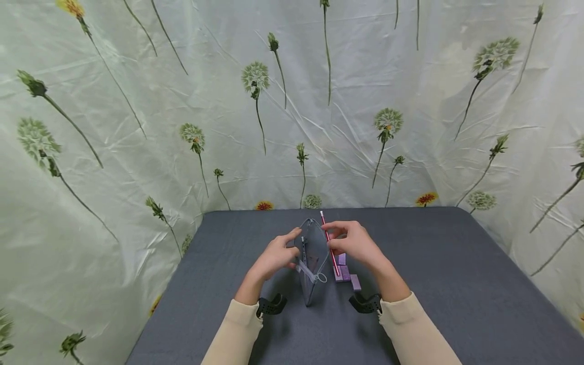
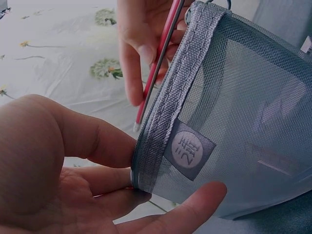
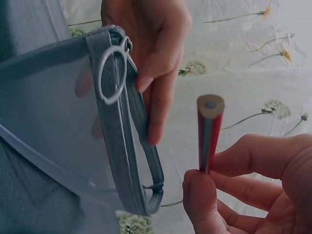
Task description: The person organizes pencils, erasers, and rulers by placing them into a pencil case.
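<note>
A grey-blue mesh zip pouch (image 1: 307, 290) stands on its edge with its mouth gaping upward. My left hand (image 1: 272, 257) pinches the rim at the pouch's left side, fingers spread along the mesh near a round printed label (image 2: 187, 150). Inside the pouch, a dark patterned stick (image 1: 303, 249) shows through the opening. Just right of the mouth, my right hand (image 1: 358, 244) holds a red pencil (image 1: 334, 259) between thumb and fingers. The pencil's white-tipped end points away from me; its flat, unsharpened end (image 3: 211, 106) faces the right wrist camera. A ring pull (image 3: 101, 78) hangs from the zip.
Several small purple blocks (image 1: 345, 274) lie on the dark grey table (image 1: 438, 284) below the right hand. Behind the table's far edge hangs a pale curtain (image 1: 219, 91) printed with dandelions.
</note>
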Motion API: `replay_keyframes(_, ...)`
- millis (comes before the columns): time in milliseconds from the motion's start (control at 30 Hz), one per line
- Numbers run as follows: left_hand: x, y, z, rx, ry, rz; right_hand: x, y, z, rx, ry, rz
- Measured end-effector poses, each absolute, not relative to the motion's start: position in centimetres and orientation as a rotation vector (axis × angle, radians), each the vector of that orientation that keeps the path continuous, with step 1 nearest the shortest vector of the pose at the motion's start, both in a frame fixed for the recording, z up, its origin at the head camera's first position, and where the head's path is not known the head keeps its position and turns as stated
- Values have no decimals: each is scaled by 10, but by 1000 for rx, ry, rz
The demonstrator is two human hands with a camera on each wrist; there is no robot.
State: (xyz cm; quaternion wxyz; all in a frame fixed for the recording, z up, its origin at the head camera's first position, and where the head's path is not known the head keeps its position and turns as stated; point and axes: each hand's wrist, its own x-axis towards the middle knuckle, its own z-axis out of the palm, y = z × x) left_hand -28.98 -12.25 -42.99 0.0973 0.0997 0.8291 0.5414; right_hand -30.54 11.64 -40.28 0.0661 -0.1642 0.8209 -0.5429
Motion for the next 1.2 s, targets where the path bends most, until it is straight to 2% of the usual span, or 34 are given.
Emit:
replay_keyframes(300, -291, -123, -433, 303, 2440, 1613, -308, 102, -407, -519, 2428, -1586)
replay_keyframes(1200, -291, -123, -430, 318, 2365, 1657, -316, 70, -421, -362, 2517, -1575)
